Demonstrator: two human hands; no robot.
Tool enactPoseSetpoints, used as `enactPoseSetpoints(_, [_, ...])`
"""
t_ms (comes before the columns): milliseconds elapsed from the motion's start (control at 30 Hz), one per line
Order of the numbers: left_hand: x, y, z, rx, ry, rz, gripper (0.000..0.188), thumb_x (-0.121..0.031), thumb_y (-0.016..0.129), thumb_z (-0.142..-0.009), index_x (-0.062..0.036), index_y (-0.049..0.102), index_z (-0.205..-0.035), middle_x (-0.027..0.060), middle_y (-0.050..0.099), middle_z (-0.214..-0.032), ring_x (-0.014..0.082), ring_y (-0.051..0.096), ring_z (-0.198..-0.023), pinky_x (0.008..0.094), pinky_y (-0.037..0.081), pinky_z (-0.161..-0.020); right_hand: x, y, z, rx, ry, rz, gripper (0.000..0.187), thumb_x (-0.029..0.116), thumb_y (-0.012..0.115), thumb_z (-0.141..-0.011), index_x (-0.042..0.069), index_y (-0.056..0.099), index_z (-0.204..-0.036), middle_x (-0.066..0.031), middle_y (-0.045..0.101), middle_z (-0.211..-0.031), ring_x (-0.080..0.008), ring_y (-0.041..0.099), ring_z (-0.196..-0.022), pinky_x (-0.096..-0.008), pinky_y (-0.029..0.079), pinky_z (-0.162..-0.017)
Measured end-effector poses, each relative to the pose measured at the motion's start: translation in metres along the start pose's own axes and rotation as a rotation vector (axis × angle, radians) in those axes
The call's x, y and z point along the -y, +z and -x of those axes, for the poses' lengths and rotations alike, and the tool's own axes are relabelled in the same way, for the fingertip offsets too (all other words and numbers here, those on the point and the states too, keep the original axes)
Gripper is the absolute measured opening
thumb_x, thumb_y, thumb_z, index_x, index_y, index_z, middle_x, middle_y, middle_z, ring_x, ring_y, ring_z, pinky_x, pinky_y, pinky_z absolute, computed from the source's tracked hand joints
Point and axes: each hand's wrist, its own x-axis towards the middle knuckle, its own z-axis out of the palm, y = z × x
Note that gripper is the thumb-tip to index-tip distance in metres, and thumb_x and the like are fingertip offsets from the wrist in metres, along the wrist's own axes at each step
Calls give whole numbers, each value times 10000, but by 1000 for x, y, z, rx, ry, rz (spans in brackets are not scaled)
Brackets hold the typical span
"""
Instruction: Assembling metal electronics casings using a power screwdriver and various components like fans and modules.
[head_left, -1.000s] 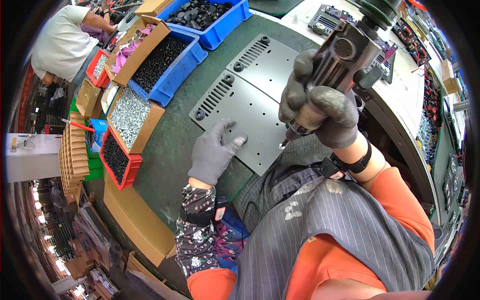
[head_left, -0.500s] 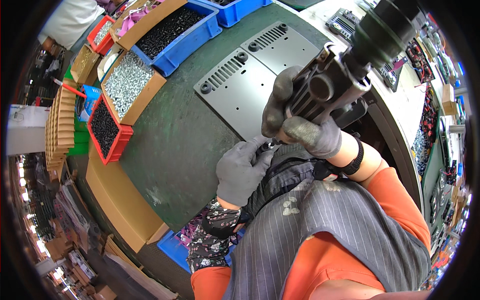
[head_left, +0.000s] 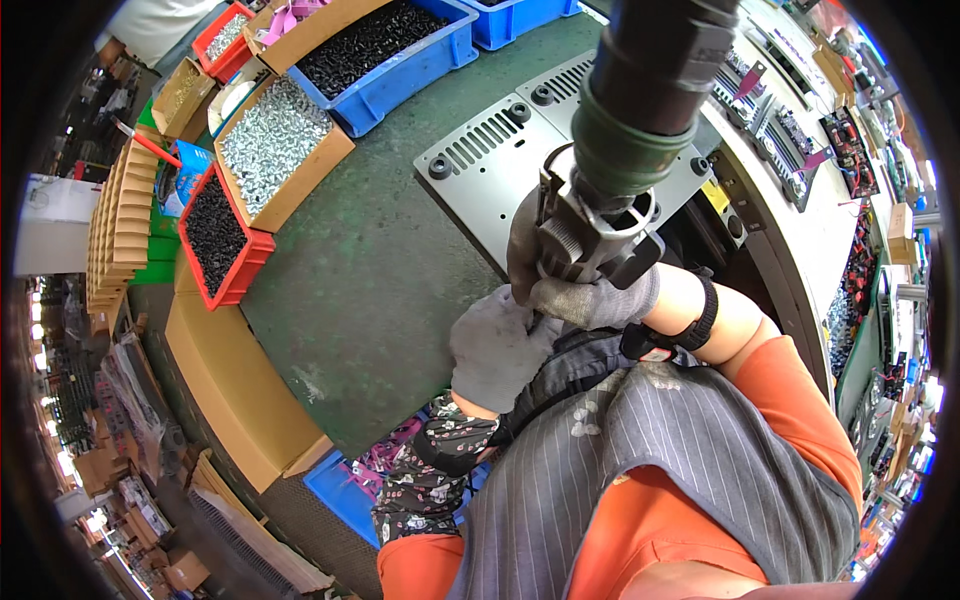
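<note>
My right hand [head_left: 595, 300], in a grey glove, is wrapped round a power screwdriver [head_left: 585, 240], whose thick dark upper body rises toward the camera. Just below and left of it, my left hand [head_left: 500, 345], gloved too, is closed near the tool's lower end. A small black part shows only as a dark bit between its fingers; the tool's tip is hidden. Beyond both hands lie flat silver metal plates [head_left: 480, 190] with slots, small holes and round black feet [head_left: 440, 167]. The screwdriver covers part of them.
At the left stand a red bin [head_left: 228, 262] of black screws, a cardboard box [head_left: 300, 195] of silver screws and a blue bin [head_left: 400, 80] of black pieces. An open cardboard tray [head_left: 220, 390] lies along the green table's [head_left: 330, 330] left edge. Assemblies [head_left: 785, 150] sit on a white surface at right.
The screwdriver has swung left and more upright, with my right hand around it. My left hand has shifted slightly right and down; the small black part it pinched is now mostly hidden.
</note>
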Motion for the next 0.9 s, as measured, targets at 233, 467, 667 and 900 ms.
enactPoseSetpoints(233, [-4, -2, -5, 46, 3, -10, 280, -332, 646, -759, -89, 649, -898, 122, 636, -874, 324, 611, -785, 429, 489, -657, 1, 2, 2, 16, 12, 44, 400, 84, 703, -649, 56, 599, -1033, -68, 621, -892, -160, 600, -779, -294, 490, -734])
enactPoseSetpoints(467, [63, -102, -84, 26, -314, 672, 215, -181, 619, -865, -66, 639, -1046, -50, 563, -775, 34, 461, -564, 191, 377, -473, 45, -13, 14, 61, -63, -321, 368, 8, 637, -747, 80, 489, -1077, -61, 571, -915, -158, 598, -841, -294, 496, -703])
enactPoseSetpoints(667, [139, -192, -163, -384, -422, 473, 615, -449, 544, -887, -10, 420, -1299, 77, 583, -933, 117, 513, -807, 254, 414, -745, 55, -27, 30, -146, -64, -453, 391, 5, 651, -695, 70, 460, -1030, -58, 554, -891, -148, 610, -774, -292, 506, -672])
enactPoseSetpoints(900, [159, -193, -158, -472, -614, 1027, 593, -101, 391, -896, 47, 132, -1408, 293, 261, -1398, 410, 400, -1236, 481, 411, -983, 60, -40, 36, -289, 1, -530, 543, 215, 717, -668, 58, 455, -1118, -52, 525, -853, -169, 596, -723, -307, 515, -650])
